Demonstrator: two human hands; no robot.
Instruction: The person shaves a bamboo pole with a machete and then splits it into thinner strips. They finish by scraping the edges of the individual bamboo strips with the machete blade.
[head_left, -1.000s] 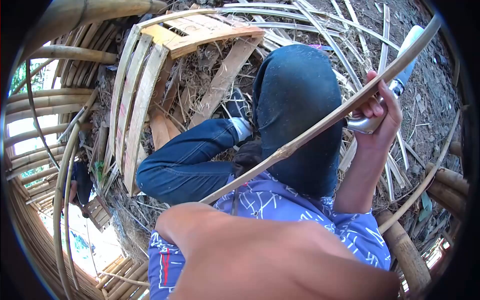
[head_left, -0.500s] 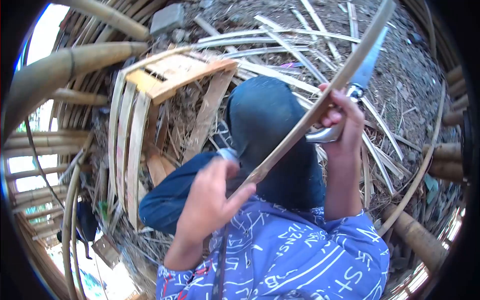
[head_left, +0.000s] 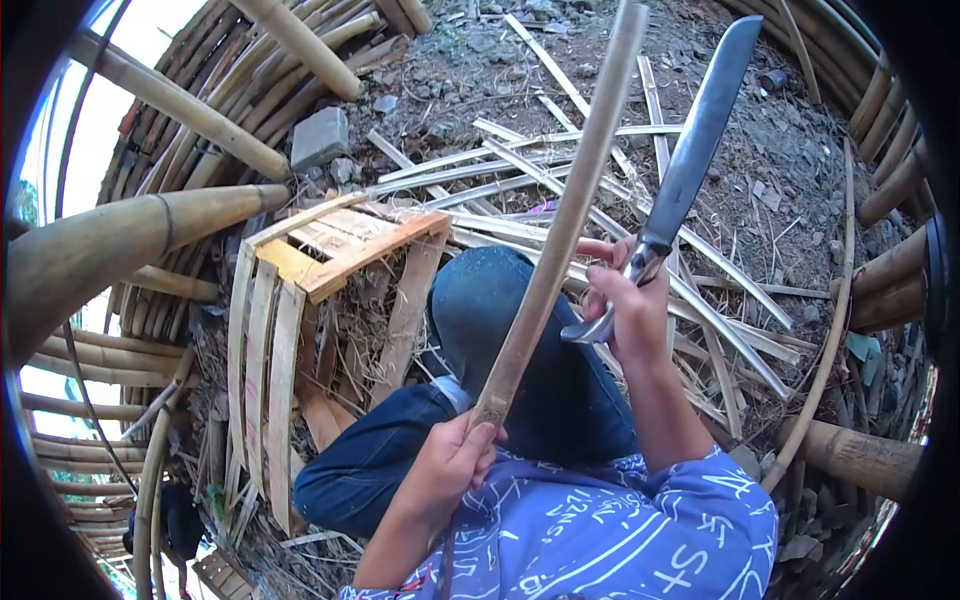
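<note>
My left hand (head_left: 455, 462) is closed around the lower end of a long bamboo strip (head_left: 566, 215), close to my shirt. The strip slants up and away past my bent knee (head_left: 482, 300), its far end at the top of the view. In my right hand (head_left: 630, 300) is a machete (head_left: 698, 140), gripped by its shiny metal handle (head_left: 600, 325). Its broad blade points up and away, to the right of the strip and apart from it. The right fingertips are beside the strip's right edge.
A slatted wooden crate (head_left: 345, 262) stands on the ground left of my knee. Split bamboo strips (head_left: 560, 180) lie scattered ahead on stony soil. Thick bamboo poles (head_left: 150, 225) jut in from the left, and another pole (head_left: 860, 455) lies at right. A grey block (head_left: 320, 138) sits beyond the crate.
My left hand, blurred with fingers apart before, has closed on the strip's lower end. The strip has swung more upright. My right fingers have come off it, and the machete now stands clear of it.
</note>
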